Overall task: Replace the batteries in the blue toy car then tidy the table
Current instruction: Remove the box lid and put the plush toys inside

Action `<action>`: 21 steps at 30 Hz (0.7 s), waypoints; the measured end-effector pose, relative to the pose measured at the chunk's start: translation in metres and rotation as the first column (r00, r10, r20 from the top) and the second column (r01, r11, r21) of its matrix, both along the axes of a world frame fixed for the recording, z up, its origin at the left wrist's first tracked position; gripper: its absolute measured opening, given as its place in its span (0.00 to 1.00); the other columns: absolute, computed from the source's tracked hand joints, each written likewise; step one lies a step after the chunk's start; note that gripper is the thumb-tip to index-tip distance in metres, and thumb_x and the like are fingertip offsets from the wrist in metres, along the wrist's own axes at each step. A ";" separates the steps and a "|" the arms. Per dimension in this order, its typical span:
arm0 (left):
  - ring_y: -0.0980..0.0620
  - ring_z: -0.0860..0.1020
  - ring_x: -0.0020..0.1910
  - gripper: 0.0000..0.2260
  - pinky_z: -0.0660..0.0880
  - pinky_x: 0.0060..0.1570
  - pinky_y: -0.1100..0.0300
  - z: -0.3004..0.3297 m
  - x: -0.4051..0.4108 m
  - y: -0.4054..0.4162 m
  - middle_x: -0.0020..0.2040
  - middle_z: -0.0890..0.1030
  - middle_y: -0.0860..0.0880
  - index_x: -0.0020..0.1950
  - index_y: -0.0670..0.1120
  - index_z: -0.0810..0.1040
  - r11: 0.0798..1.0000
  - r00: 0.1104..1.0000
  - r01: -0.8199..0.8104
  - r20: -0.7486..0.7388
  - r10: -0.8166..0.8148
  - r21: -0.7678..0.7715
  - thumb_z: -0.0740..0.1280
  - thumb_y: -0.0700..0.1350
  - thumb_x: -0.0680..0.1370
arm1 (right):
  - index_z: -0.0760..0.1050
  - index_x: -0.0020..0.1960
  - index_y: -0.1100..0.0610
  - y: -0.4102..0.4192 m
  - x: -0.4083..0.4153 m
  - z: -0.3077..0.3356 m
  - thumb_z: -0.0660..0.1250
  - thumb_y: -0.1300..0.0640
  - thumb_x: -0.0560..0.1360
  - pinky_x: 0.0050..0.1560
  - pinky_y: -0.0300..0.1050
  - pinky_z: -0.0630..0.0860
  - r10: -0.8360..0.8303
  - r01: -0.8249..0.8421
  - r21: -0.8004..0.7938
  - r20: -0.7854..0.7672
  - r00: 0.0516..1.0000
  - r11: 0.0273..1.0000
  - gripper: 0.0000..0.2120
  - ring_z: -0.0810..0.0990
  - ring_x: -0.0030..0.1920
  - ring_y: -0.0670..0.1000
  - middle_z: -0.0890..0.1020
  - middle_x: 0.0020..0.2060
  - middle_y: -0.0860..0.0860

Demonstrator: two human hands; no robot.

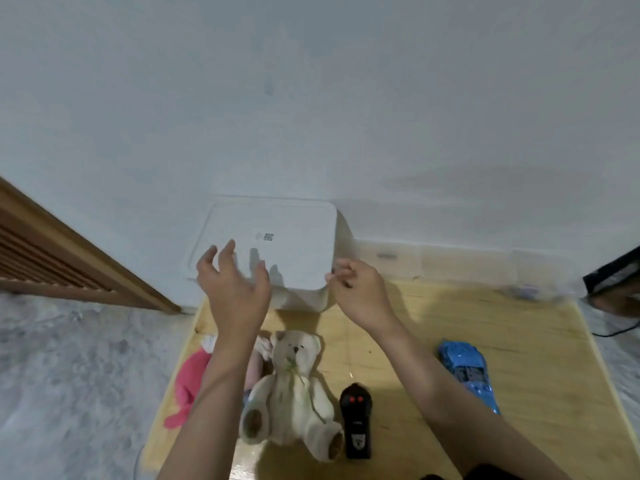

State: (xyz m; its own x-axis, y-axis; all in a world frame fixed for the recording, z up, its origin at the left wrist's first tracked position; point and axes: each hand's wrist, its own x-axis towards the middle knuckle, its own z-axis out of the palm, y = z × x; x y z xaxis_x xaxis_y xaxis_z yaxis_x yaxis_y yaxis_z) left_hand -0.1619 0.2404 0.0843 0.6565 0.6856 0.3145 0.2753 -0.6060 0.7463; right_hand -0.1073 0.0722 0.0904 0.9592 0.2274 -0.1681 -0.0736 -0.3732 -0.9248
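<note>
The blue toy car [467,370] lies on the wooden table [519,341] at the right, nose away from me. A black remote control [356,424] with two red buttons lies near the front middle. My left hand [233,289] hovers with spread fingers over the near left edge of a white lidded bin [277,244] at the table's back. My right hand [360,292] is at the bin's near right corner with fingers curled; whether it grips the lid edge or something small I cannot tell.
A cream teddy bear [291,393] lies face up left of the remote, beside a pink plush toy [188,386]. A clear plastic box [467,268] stands against the wall at the back right. A wooden slatted panel [52,258] and grey floor are to the left.
</note>
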 end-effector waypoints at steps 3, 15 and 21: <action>0.42 0.66 0.67 0.28 0.65 0.58 0.60 0.005 -0.005 0.055 0.68 0.64 0.39 0.71 0.40 0.65 0.994 0.997 -0.055 -0.052 0.051 -0.089 0.70 0.46 0.75 | 0.76 0.50 0.53 0.031 -0.003 0.001 0.67 0.61 0.75 0.34 0.28 0.74 -0.093 0.093 0.004 -0.003 0.996 0.996 0.06 0.78 0.36 0.35 0.79 0.37 0.41; 0.33 0.77 0.49 0.27 0.74 0.36 0.48 0.006 0.013 0.142 0.34 0.66 0.48 0.33 0.44 0.64 0.951 0.881 0.047 -0.435 -0.184 -0.307 0.80 0.55 0.60 | 0.77 0.44 0.70 0.062 0.006 0.000 0.71 0.61 0.65 0.48 0.62 0.79 -0.321 0.303 -0.227 -0.046 0.946 0.926 0.13 0.81 0.44 0.65 0.82 0.42 0.65; 0.35 0.75 0.59 0.45 0.75 0.55 0.44 0.004 0.010 0.149 0.61 0.75 0.33 0.62 0.33 0.72 0.911 0.907 0.071 -0.354 -0.229 -0.406 0.80 0.61 0.55 | 0.78 0.44 0.67 0.060 0.005 0.006 0.71 0.58 0.64 0.42 0.47 0.76 -0.349 0.319 -0.247 -0.091 0.933 0.915 0.14 0.82 0.39 0.59 0.83 0.42 0.62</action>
